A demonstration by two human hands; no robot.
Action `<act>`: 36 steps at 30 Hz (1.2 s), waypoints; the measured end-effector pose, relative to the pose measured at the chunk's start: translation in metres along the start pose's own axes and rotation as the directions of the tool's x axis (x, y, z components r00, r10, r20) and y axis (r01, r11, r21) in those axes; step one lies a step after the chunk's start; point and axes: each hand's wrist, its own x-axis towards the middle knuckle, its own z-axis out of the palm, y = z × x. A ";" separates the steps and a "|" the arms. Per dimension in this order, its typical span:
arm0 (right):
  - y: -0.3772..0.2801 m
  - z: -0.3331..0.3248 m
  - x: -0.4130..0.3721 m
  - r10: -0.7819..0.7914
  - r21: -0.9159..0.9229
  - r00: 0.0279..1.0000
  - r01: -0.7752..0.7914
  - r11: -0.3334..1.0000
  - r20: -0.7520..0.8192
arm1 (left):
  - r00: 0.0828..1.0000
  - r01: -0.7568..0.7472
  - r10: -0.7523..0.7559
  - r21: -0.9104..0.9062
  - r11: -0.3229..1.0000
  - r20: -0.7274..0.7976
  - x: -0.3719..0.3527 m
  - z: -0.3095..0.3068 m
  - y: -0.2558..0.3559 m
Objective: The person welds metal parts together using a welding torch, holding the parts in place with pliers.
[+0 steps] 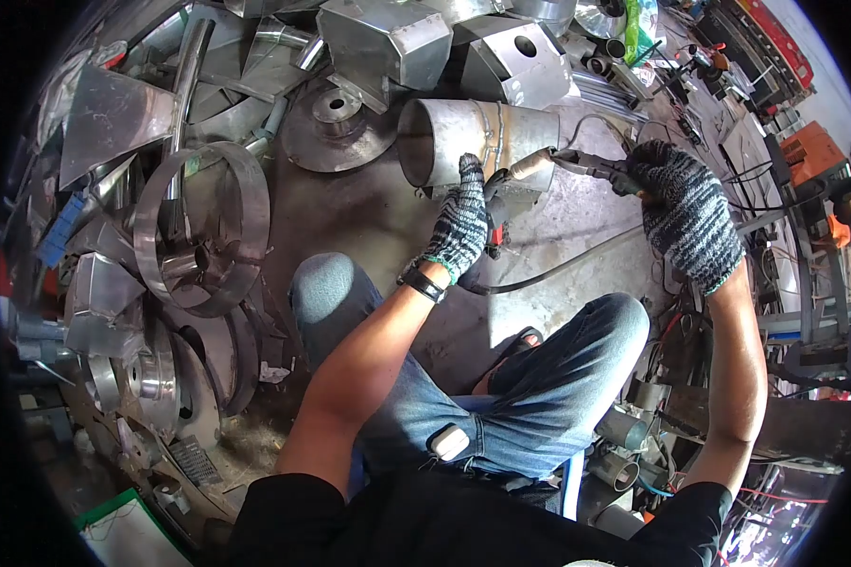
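My left hand [460,222], in a grey-and-black knit glove, is closed around a dark welding torch with a red part [496,236] at its side. A pale, blunt nozzle [533,163] points right from the torch head. My right hand [686,213], gloved alike, grips a pair of pliers [586,163]. The plier jaws meet the nozzle's tip; whether they clamp it is hard to make out. Just behind the torch lies a metal cylinder [449,142] on its side, with a weld seam around its middle. My right fingers are partly hidden by the glove's far side.
A thick hose [567,266] curves across the floor from the torch to the right. Left of me stand a metal ring [148,227] and scrap sheet pieces. A flanged disc [336,142] and box-shaped parts [388,47] lie behind. Tools and pipe offcuts crowd the right.
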 end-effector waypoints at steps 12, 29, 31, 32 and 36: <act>-0.007 0.020 -0.018 0.120 0.215 0.987 -0.140 0.967 0.106 | 0.600 -0.612 0.726 0.393 0.687 -0.336 0.001 0.020 -0.021; -0.015 0.059 -0.011 0.070 -0.258 0.989 -0.102 0.961 -0.131 | 0.935 0.350 -0.340 -0.426 0.834 0.102 -0.012 0.021 0.000; -0.021 0.073 -0.011 0.088 -0.136 0.971 -0.120 0.983 -0.220 | 0.930 0.351 -0.354 -0.526 0.775 0.098 -0.009 0.025 -0.005; -0.024 0.085 -0.011 0.121 -0.008 0.946 -0.130 0.992 -0.301 | 0.932 0.346 -0.350 -0.527 0.776 0.096 -0.012 0.024 0.001; -0.028 0.114 -0.012 0.535 0.769 0.830 -0.442 0.461 0.156 | 0.914 0.361 -0.396 -0.621 0.696 0.087 -0.014 0.019 0.009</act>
